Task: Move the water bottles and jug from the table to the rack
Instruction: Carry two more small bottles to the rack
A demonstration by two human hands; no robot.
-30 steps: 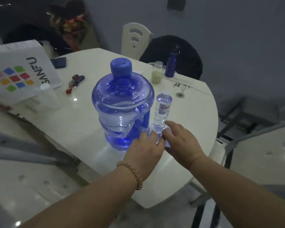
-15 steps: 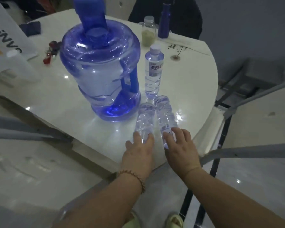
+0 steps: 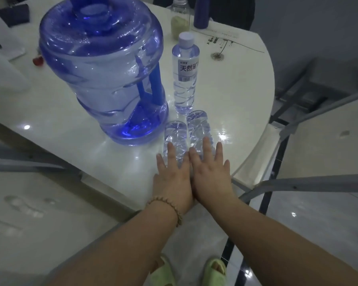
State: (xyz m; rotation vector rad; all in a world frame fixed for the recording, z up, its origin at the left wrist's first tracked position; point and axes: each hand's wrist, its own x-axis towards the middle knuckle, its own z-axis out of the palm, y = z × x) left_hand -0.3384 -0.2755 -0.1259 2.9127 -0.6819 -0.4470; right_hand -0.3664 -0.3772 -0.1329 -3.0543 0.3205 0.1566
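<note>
Head camera looks down on the white tabletop (image 3: 236, 96), where the big blue jug (image 3: 103, 69) stands upright with a labelled water bottle (image 3: 185, 75) standing just beside it. Nearer the edge two bottles lie side by side; the left hand (image 3: 173, 178) rests, fingers straight, on the left bottle (image 3: 175, 134), the right hand (image 3: 210, 178) likewise on the right bottle (image 3: 197, 125).

The left hand (image 3: 172, 182) lays straight fingers (image 3: 171, 150) on a lying clear ribbed plastic bottle (image 3: 175, 133), and the right hand (image 3: 211, 178) on its twin (image 3: 197, 124). Just beyond the fingers, a labelled upright clear plastic bottle (image 3: 185, 73) and a large blue translucent plastic jug (image 3: 99, 69) stand on the glossy white worktop (image 3: 236, 96).
</note>
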